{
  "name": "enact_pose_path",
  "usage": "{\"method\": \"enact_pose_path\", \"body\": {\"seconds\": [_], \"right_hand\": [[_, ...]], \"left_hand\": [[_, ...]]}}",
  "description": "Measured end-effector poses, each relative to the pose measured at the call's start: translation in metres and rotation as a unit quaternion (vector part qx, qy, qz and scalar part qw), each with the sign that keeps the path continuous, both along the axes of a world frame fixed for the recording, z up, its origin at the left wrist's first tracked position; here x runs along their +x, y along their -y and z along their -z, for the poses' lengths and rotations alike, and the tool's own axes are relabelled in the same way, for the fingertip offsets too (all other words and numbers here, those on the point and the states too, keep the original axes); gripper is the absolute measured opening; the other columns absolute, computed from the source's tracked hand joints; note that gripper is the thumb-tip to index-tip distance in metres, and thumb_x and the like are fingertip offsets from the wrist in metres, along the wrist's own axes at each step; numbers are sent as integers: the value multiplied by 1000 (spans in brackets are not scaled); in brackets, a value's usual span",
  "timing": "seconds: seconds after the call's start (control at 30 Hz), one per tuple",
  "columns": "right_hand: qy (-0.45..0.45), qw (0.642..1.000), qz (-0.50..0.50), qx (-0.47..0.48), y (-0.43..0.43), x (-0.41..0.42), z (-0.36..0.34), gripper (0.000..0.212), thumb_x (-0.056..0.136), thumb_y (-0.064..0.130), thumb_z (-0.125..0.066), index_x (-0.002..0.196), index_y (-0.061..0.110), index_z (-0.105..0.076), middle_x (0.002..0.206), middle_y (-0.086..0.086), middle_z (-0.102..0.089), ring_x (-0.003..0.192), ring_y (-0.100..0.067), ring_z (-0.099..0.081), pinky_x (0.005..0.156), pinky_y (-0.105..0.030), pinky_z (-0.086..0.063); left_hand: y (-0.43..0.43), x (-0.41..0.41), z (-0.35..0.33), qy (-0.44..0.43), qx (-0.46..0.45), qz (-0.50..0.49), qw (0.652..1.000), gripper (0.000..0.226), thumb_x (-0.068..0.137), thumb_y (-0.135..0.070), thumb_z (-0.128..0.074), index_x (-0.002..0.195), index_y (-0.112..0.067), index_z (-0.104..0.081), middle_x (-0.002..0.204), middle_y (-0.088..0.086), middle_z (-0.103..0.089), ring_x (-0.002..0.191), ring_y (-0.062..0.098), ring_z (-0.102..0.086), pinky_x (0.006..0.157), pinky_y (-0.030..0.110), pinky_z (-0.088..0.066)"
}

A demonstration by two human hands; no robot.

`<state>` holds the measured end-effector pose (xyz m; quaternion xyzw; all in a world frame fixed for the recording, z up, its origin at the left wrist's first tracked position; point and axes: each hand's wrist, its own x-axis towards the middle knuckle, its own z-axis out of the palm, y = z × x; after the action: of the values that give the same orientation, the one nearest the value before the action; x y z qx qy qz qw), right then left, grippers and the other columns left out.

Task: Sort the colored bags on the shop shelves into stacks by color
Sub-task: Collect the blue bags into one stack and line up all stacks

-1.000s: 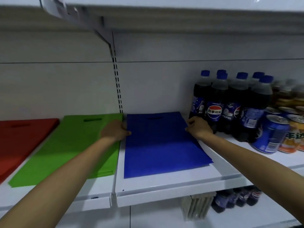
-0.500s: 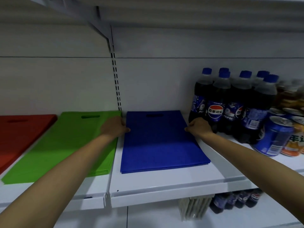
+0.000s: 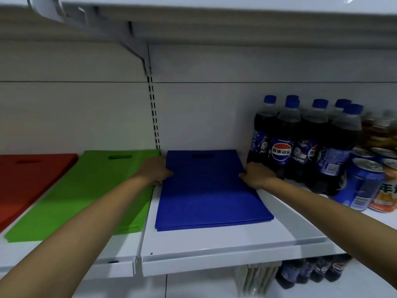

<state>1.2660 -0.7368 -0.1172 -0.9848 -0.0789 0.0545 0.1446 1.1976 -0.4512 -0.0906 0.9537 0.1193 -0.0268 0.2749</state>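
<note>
Where the white metal shelf (image 3: 214, 244) runs beneath an upper shelf (image 3: 236, 9), a pale back panel (image 3: 204, 115) and a slotted upright (image 3: 153, 117) close off the rear. Pepsi bottles (image 3: 281, 151) stand at the right rear with drink cans (image 3: 361, 186) in front of them, and more bottles (image 3: 311, 269) show on the level below. Flat bags lie side by side on the shelf: a red stack (image 3: 28, 175) far left, a green stack (image 3: 86, 190) in the middle, and a blue stack (image 3: 210, 196) just right of the upright, each with a cut-out handle towards the back. The blue stack sits squared, its layered edges showing at the front. The left hand (image 3: 153, 172) grips its left edge, thumb on top, fingers curled beneath; the right hand (image 3: 258, 176) curls its fingers round the right edge, just beside the Pepsi bottles
</note>
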Motion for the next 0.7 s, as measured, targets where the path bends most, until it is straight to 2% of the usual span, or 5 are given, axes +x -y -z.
{"method": "enact_pose_path", "body": {"seconds": [0.1, 0.2, 0.3, 0.47, 0.7], "right_hand": [[16, 997, -26, -66, -5, -6, -8, 31, 100, 35, -44, 82, 11, -52, 81, -3, -55, 70, -15, -55, 56, -24, -45], [87, 988, -75, -100, -11, -7, -26, 33, 99, 36, -44, 109, 7, -56, 104, -8, -61, 87, -21, -59, 70, -30, -50], [154, 974, -126, -107, -24, -3, -49, 37, 96, 36, -46, 119, 8, -53, 113, -9, -60, 96, -24, -58, 73, -31, -47], [207, 949, -218, -92, -71, 3, -82, 52, 92, 42, -53, 136, 16, -42, 128, -8, -53, 115, -25, -47, 90, -33, -34], [226, 922, -315, -11, -177, -18, -93, 67, 88, 53, -55, 142, 19, -35, 141, -7, -46, 122, -26, -45, 99, -37, -34]], "left_hand": [[0, 2, -4, 25, 105, 7, 994, 28, 90, -20, -58, 65, -13, -47, 68, 2, -57, 58, 14, -52, 45, 22, -36], [0, 1, -16, 70, 291, -7, 954, 14, 90, -24, -52, 81, -14, -54, 93, 5, -64, 76, 21, -57, 58, 23, -38], [-4, 0, -32, 98, 403, -16, 910, 19, 93, -25, -48, 102, -15, -61, 101, 5, -64, 91, 25, -63, 67, 28, -41], [-39, -17, -49, 131, 413, -19, 901, 37, 92, -30, -50, 126, -18, -51, 116, 4, -61, 108, 24, -56, 73, 31, -39], [-121, -83, -58, 81, 408, -61, 907, 64, 88, -46, -50, 144, -21, -30, 144, 4, -41, 135, 25, -33, 107, 39, -28]]}}
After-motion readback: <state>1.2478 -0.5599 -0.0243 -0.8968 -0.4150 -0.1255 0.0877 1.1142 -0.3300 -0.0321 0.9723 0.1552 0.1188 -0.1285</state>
